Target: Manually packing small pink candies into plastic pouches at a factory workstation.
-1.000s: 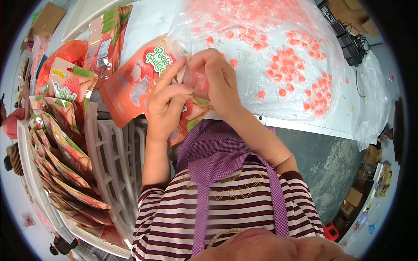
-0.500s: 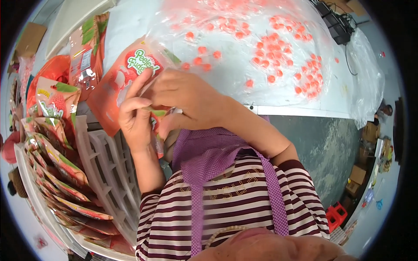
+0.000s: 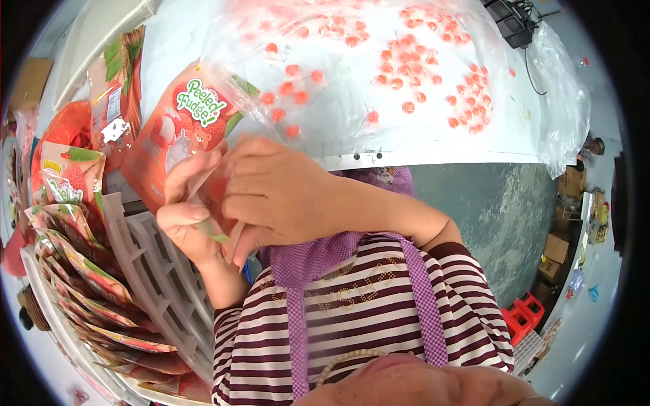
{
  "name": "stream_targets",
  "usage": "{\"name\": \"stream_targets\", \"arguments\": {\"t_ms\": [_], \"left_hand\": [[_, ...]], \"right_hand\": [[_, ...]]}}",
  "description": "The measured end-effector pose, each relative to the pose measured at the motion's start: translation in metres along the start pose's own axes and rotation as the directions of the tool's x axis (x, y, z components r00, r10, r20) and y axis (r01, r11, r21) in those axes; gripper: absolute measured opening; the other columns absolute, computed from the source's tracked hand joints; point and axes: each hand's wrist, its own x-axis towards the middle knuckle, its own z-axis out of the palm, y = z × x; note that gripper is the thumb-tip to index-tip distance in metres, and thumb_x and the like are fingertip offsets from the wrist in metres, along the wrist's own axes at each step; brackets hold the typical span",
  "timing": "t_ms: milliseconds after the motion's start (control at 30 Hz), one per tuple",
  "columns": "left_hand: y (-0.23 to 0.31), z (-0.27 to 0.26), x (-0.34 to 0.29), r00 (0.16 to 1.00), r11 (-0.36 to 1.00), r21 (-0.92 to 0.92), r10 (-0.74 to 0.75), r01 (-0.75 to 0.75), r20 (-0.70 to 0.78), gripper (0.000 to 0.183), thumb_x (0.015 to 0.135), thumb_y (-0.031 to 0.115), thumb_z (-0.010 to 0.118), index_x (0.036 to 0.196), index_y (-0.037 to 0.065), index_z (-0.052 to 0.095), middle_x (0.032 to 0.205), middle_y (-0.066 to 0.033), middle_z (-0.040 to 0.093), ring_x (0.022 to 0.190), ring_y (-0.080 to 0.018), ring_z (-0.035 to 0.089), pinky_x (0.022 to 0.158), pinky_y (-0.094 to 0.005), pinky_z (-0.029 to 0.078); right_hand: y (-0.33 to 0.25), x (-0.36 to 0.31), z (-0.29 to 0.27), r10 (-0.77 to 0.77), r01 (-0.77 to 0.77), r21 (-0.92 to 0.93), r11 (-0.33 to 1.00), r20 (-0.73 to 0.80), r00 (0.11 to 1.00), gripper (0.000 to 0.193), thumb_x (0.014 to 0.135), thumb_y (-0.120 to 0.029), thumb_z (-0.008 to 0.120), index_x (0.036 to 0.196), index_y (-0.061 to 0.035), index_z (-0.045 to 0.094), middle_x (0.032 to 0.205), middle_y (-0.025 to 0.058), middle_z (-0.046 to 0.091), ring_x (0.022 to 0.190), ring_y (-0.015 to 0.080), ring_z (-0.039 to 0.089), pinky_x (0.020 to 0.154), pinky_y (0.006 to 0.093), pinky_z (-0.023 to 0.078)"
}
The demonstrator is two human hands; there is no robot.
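Both hands work on one candy pouch (image 3: 217, 196), partly see-through with green bits, just in front of my apron. My left hand (image 3: 186, 230) grips its left side between thumb and fingers. My right hand (image 3: 271, 189) is bent over its other side, thumb at the lower edge, and covers much of the pouch. Whether the right fingertips are inside its mouth is hidden. Just beyond the hands a larger red-orange pouch (image 3: 152, 152) with a fruit picture lies flat on the table. Many wrapped red candies (image 3: 406, 61) are spread on clear plastic farther off.
A white crate (image 3: 30, 260) at the left holds a row of upright filled pouches (image 3: 101, 284). A white slatted rack (image 3: 152, 254) stands beside it. More pouches (image 3: 115, 101) are stacked behind. Clear plastic (image 3: 558, 101) hangs over the table's right end; red stools (image 3: 521, 318) stand on the floor.
Both hands have moved slightly left and nearer to me with the pouch. Its sides are now spread wider between the fingers. The view has shifted a little.
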Motion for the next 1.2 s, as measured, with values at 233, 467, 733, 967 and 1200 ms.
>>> {"name": "stream_targets", "arguments": {"t_ms": [233, 467, 733, 967, 1200], "left_hand": [[-0.003, -0.002, -0.009, 0.989, 0.994, 0.018, 0.103, -0.106, 0.109, 0.012, 0.087, 0.019, 0.054, 0.083, 0.01, 0.048, 0.107, -0.0183, 0.053, 0.093, -0.0364, 0.06, 0.082, -0.0584, 0.048], [0.007, -0.009, -0.011, 0.992, 0.984, -0.167, 0.074, -0.056, 0.106, 0.012, 0.087, 0.017, 0.053, 0.08, 0.009, 0.047, 0.103, -0.0194, 0.055, 0.085, -0.0374, 0.063, 0.087, -0.057, 0.046], [0.022, -0.007, -0.003, 0.977, 0.962, 0.198, 0.203, -0.187, -0.066, 0.013, 0.086, 0.02, 0.054, 0.076, 0.016, 0.045, 0.103, -0.0159, 0.056, 0.099, -0.0364, 0.058, 0.089, -0.0577, 0.045], [0.022, -0.006, -0.004, 0.962, 0.951, 0.251, 0.223, -0.179, -0.16, 0.013, 0.085, 0.021, 0.054, 0.076, 0.017, 0.045, 0.102, -0.0146, 0.057, 0.096, -0.0348, 0.058, 0.088, -0.052, 0.047], [0.022, -0.017, -0.005, 0.97, 0.947, 0.26, 0.219, -0.187, -0.104, 0.013, 0.084, 0.021, 0.055, 0.075, 0.017, 0.046, 0.1, -0.0151, 0.058, 0.098, -0.0367, 0.057, 0.087, -0.0505, 0.048]], "right_hand": [[-0.011, 0.006, -0.019, -0.011, -0.039, 0.174, 0.984, 0.281, 0.96, 0.035, 0.073, -0.043, 0.063, 0.066, -0.0089, 0.058, 0.067, 0.0025, 0.058, 0.071, 0.0217, 0.057, 0.079, 0.0374, 0.04], [-0.024, 0.012, -0.041, -0.002, -0.117, 0.221, 0.968, 0.476, 0.879, 0.039, 0.074, -0.047, 0.064, 0.069, -0.0085, 0.059, 0.074, 0.004, 0.061, 0.076, 0.0216, 0.059, 0.072, 0.0379, 0.043], [0.011, -0.056, -0.069, 0.222, -0.266, -0.245, 0.932, -0.194, 0.956, 0.032, 0.074, -0.027, 0.069, 0.091, -0.0015, 0.059, 0.098, 0.0142, 0.058, 0.089, 0.0302, 0.053, 0.077, 0.04, 0.044], [0.034, -0.111, -0.065, 0.62, -0.548, -0.662, 0.51, -0.159, 0.768, 0.025, 0.075, -0.001, 0.061, 0.099, -0.002, 0.057, 0.104, 0.0165, 0.054, 0.094, 0.0346, 0.051, 0.079, 0.0394, 0.045], [0.064, -0.086, -0.042, 0.583, -0.564, -0.319, 0.761, -0.044, 0.811, 0.035, 0.073, -0.007, 0.067, 0.106, -0.0054, 0.056, 0.107, 0.0151, 0.052, 0.098, 0.0344, 0.05, 0.082, 0.039, 0.044]]}}
